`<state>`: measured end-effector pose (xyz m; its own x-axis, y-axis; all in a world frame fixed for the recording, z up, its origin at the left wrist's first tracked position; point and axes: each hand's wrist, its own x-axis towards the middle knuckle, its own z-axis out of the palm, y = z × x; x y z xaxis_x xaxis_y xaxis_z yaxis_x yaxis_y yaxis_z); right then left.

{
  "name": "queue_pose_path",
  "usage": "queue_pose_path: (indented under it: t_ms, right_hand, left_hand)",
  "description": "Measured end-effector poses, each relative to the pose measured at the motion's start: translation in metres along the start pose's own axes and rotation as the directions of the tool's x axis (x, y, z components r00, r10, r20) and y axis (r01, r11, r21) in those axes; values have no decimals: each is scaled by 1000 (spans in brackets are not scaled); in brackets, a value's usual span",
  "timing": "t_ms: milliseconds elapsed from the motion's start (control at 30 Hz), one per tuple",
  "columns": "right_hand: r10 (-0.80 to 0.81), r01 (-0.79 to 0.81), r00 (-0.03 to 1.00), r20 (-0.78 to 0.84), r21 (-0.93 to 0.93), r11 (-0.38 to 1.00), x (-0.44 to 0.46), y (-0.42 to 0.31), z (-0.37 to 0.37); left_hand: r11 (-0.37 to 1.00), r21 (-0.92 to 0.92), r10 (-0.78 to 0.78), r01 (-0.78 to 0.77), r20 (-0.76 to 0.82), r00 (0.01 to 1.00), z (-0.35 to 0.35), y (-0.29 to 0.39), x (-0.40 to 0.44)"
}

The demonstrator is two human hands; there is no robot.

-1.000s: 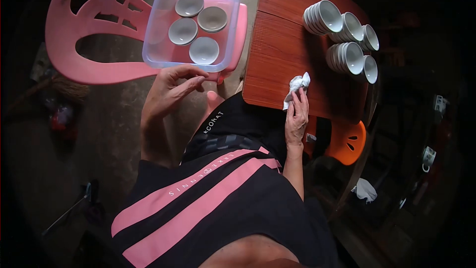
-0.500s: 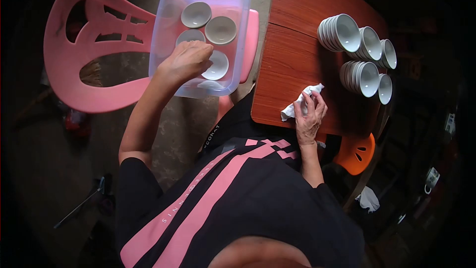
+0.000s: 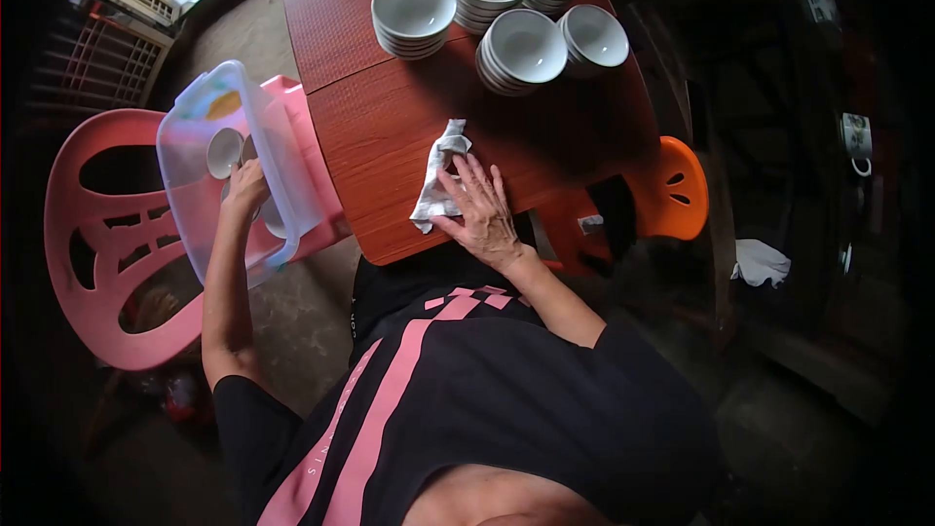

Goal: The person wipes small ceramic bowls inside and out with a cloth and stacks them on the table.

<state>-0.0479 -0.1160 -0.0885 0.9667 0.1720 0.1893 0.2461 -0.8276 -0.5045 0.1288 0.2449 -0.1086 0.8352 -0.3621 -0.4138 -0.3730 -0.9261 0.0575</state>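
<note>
My left hand [image 3: 247,185] reaches down into a translucent plastic bin [image 3: 183,197]. Its curled fingers meet the rim of a white bowl [image 3: 249,148], and the fingertips are partly hidden. Beside that lies another white bowl [image 3: 224,153], with more bowls partly covered by the hand and the bin wall. On the table my right hand [image 3: 481,209] lies flat, fingers spread, its thumb and fingertips touching the edge of a crumpled white cloth [image 3: 440,180].
Several stacks of white bowls [image 3: 413,8] stand at the far side of the reddish-brown table [image 3: 360,146]. The bin rests on a pink chair [image 3: 73,224]. An orange chair [image 3: 674,190] is at the table's right, and a white cloth [image 3: 762,263] hangs farther right.
My view has swung left, shifting the table and bowl stacks leftward in the picture. My left hand has gone deeper among the bowls. My right hand has flattened out beside the cloth.
</note>
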Motion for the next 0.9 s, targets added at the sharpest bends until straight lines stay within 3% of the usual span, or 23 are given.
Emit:
queue_pose_path:
  t_ms: [133,167,200,233,267,333,367,433,467,500,533,567,667,700,767,800,867,900]
  right_hand:
    - [-18,18,996,-91,-1,1000,7,-6,4]
    - [-31,31,995,-90,-5,1000,8,-3,9]
    - [-67,69,986,-155,5,998,11,-3,10]
    - [-107,116,980,-166,43,992,12,2,15]
    - [-146,161,974,-174,73,984,14,7,17]
    - [-122,142,985,-121,182,973,17,10,12]
    - [-83,112,990,-115,275,955,17,10,2]
    - [5,104,978,-207,512,853,15,21,-4]
    - [123,7,980,-158,641,768,13,25,-10]
    - [260,-74,964,-61,875,478,12,22,-24]
    - [351,-132,933,84,985,115,11,20,-37]
    - [290,-168,947,141,983,72,9,32,-43]
    - [220,-86,970,104,992,-87,8,44,-80]
    - [221,-80,970,98,993,-90,6,41,-95]
    - [213,40,974,-77,984,173,-2,37,-121]
    - [216,92,964,-156,956,280,-2,23,-139]
    - [23,304,914,-406,720,624,-2,12,-144]
    - [-63,342,897,-438,597,726,0,8,-137]
  left_hand:
    - [958,181,252,-220,-173,952,43,-29,5]
    - [941,285,222,-183,-110,969,41,-27,6]
    - [967,237,94,-97,25,995,19,-9,6]
    - [991,-132,-26,8,-129,991,-4,10,-9]
    - [978,-198,18,-73,-268,963,22,-20,2]
    - [881,-471,-212,29,-339,917,-8,3,-17]
    - [907,-374,-323,196,-315,892,-40,22,-36]
    - [757,-653,-352,4,-402,845,-32,-13,-44]
    - [620,-779,-395,-97,-416,819,-85,43,-76]
    - [444,-861,-403,-249,-440,803,-100,61,-90]
    - [244,-887,-414,-391,-460,786,-111,77,-102]
    - [75,-880,-398,-470,-458,795,-126,104,-116]
    - [-190,-824,-375,-534,-442,815,-134,176,-130]
    - [-256,-814,-341,-521,-429,837,-128,200,-125]
    - [-384,-814,-251,-436,-362,898,-116,249,-112]
    - [-377,-852,-153,-362,-328,932,-112,267,-104]
    - [-354,-909,8,-219,-238,971,-97,295,-83]
    - [-311,-936,77,-165,-197,977,-96,308,-78]
